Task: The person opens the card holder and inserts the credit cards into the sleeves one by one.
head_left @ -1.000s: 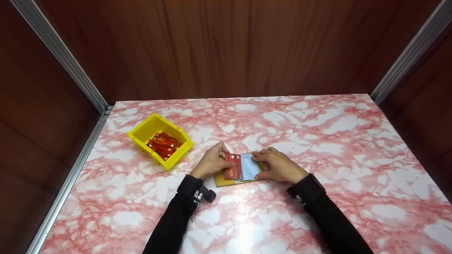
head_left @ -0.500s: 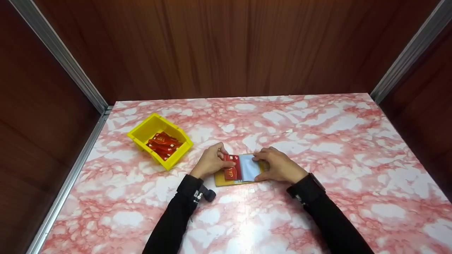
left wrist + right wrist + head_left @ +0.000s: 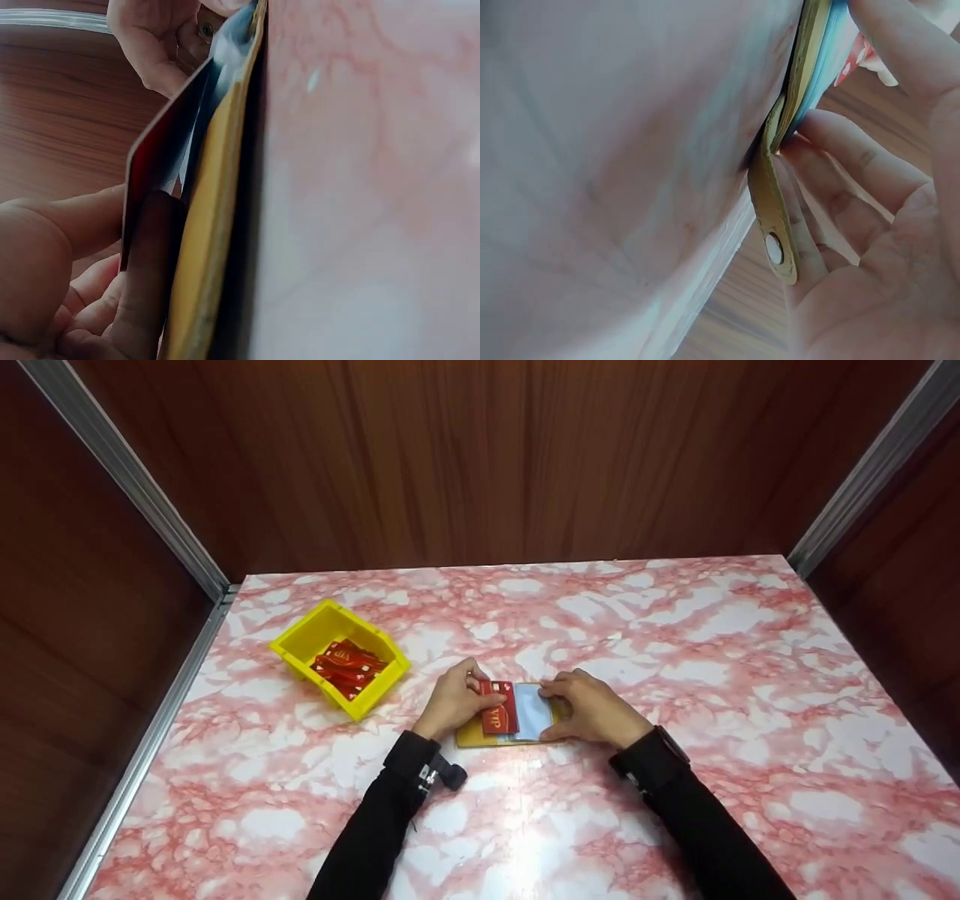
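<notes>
My left hand (image 3: 454,701) pinches a red VIP card (image 3: 500,717) between thumb and fingers. The card is tilted over the left part of an open yellow card holder (image 3: 471,736), its right edge by the mouth of a pale clear sleeve (image 3: 532,712). In the left wrist view, the card (image 3: 154,150) stands away from the yellow cover (image 3: 214,176), with a finger behind it. My right hand (image 3: 600,709) grips the sleeves at their right side, thumb near, fingertips far. A strap (image 3: 765,187) with a metal snap sticks out below those fingers in the right wrist view.
A yellow bin (image 3: 300,649) with several red cards (image 3: 349,664) in it stands left on the pink-and-white marbled table (image 3: 675,637). Brown wood-grain panels (image 3: 480,465) with metal corner strips enclose the back and sides.
My left hand and the red card have shifted slightly right and away from me, bringing the card close to the sleeve's edge. The right hand keeps its grip almost in place.
</notes>
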Tool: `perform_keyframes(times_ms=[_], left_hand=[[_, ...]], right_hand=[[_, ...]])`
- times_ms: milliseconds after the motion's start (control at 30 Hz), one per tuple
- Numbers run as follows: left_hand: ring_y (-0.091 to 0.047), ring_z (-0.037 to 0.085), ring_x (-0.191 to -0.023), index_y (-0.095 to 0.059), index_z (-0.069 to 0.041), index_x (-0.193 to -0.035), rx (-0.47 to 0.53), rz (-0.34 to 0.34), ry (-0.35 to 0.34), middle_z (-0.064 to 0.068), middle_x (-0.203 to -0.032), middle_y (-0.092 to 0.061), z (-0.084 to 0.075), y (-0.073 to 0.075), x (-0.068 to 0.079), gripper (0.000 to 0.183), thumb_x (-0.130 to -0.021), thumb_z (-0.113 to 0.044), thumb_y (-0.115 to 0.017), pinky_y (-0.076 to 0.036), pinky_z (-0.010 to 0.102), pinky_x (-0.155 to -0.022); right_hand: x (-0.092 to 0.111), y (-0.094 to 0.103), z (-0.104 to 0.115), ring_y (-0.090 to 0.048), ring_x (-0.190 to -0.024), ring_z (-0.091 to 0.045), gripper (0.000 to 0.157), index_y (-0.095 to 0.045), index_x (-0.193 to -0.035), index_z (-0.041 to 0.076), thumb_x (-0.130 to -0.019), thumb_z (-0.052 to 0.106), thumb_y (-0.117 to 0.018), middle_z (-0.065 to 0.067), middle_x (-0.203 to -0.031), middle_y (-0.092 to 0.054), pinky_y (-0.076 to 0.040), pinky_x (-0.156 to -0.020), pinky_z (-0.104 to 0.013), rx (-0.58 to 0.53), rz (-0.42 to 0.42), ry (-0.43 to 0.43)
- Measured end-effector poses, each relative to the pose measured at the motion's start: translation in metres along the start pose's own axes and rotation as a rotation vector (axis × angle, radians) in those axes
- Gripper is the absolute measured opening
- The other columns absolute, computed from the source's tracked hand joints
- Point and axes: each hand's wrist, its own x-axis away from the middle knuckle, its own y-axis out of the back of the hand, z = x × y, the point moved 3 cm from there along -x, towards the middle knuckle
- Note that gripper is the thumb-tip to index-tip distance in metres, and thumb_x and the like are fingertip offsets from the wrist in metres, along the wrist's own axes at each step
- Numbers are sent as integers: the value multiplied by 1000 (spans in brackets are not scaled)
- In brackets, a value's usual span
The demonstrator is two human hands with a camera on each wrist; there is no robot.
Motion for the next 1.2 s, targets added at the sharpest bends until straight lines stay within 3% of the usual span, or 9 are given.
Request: perform_keyframes(times_ms=[200,400,567,667,833,1033,1200], left_hand=[[-54,11,-76,-63,-5,-97,-70,-36,-46,1,-82,-58,-3,-5,-1,34,-81,-20,-90,-44,23,-68],[-53,10,-70,-70,-5,-93,-130,-83,-91,1,-76,-61,-5,-10,-2,35,-76,-24,-94,-44,23,-66],[-54,8,-68,-77,-5,-95,-155,-92,-71,-1,-73,-62,-7,-11,-3,33,-76,-25,-94,-45,22,-67],[-57,7,-70,-79,-4,-103,-123,-48,-24,0,-76,-66,-9,-9,-3,31,-80,-20,-91,-48,20,-67],[-63,8,-73,-76,0,-117,-47,97,29,7,-87,-73,-9,0,-2,35,-83,-7,-84,-52,19,-69],[-70,9,-84,-67,2,-133,-24,262,18,11,-100,-76,-5,9,-2,54,-83,-4,-85,-57,21,-79],[-72,14,-94,-61,1,-141,-55,321,-7,11,-106,-75,-5,10,-2,68,-79,-4,-89,-59,26,-86]], right_hand=[[0,0,0,-57,-129,-34,73,-67,-136,5,-77,40,-92,-16,-140,-63,-46,-109,-51,19,-28,-14],[1,0,-1,-56,-129,-36,74,-67,-137,4,-77,40,-92,-17,-141,-62,-46,-109,-52,9,-34,-8],[0,-1,-2,-57,-129,-35,75,-66,-137,4,-77,40,-92,-16,-140,-62,-46,-109,-51,5,-31,-10],[0,-1,-2,-56,-129,-35,75,-66,-137,4,-76,40,-92,-17,-140,-62,-46,-109,-51,4,-32,-11],[0,0,-2,-55,-131,-35,76,-66,-138,5,-77,41,-92,-17,-142,-61,-45,-111,-51,-1,-22,-24],[-1,0,0,-55,-131,-35,77,-65,-140,5,-77,42,-91,-16,-142,-61,-44,-111,-51,4,-16,-24],[-1,1,0,-57,-127,-34,77,-65,-139,5,-77,42,-91,-15,-139,-63,-46,-109,-51,22,-23,4]])
